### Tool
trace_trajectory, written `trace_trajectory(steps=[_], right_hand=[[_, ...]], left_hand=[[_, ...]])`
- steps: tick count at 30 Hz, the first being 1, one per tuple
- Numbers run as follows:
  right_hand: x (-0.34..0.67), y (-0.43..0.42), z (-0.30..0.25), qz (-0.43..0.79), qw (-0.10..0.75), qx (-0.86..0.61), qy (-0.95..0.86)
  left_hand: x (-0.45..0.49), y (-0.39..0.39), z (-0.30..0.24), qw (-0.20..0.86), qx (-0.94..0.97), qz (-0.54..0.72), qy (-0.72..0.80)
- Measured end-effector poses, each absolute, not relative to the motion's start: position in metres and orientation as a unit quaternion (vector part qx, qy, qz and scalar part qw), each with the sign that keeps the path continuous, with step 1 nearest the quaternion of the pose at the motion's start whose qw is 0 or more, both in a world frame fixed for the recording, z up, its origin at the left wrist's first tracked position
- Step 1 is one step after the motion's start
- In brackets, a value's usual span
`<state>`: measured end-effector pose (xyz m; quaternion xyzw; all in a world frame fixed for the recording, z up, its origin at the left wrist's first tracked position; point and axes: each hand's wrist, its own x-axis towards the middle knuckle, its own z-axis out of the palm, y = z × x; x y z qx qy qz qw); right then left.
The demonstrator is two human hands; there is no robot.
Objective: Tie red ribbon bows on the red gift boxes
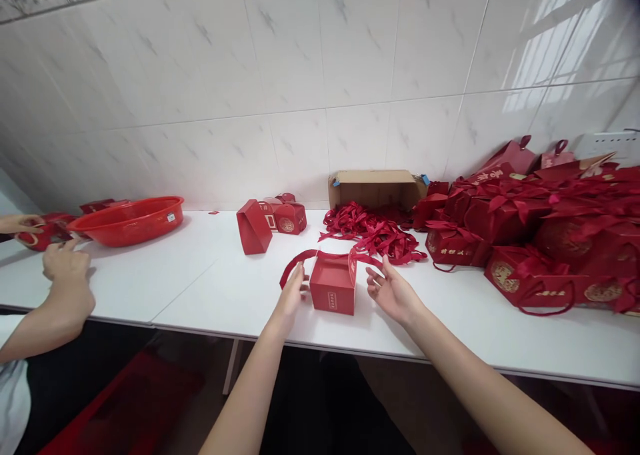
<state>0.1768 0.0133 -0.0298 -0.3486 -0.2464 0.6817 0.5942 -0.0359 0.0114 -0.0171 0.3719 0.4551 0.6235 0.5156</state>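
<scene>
A small red gift box (333,287) stands open on the white table (200,282), with a red ribbon (300,262) threaded through its top and arching out to the left. My left hand (293,294) is at the box's left side, its fingers curled on the ribbon. My right hand (390,288) hovers just right of the box with the palm up and the fingers spread, its fingertips near the ribbon's right end.
A pile of loose red ribbons (373,232) spills from a cardboard box (375,187) behind. Finished red boxes (530,235) are heaped at right. Folded boxes (273,222) and a red basin (127,220) lie at left, where another person's hands (63,262) work.
</scene>
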Motion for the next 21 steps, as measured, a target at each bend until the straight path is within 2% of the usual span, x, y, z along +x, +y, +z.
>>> trace_trajectory(steps=[3, 10, 16, 21], right_hand=[[0.175, 0.017, -0.023, 0.679, 0.630, -0.316, -0.207], [0.171, 0.011, -0.014, 0.690, 0.655, -0.288, -0.110], [0.176, 0.010, -0.011, 0.653, 0.683, -0.289, -0.154], [0.184, 0.019, 0.005, 0.539, 0.703, -0.329, -0.328]], left_hand=[[-0.034, 0.022, -0.010, 0.602, 0.270, 0.644, 0.387], [-0.039, 0.031, 0.001, 0.577, 0.202, 0.691, 0.385], [-0.052, 0.023, 0.011, 0.507, 0.206, 0.745, 0.381], [-0.060, 0.020, 0.035, 0.338, 0.332, 0.787, 0.395]])
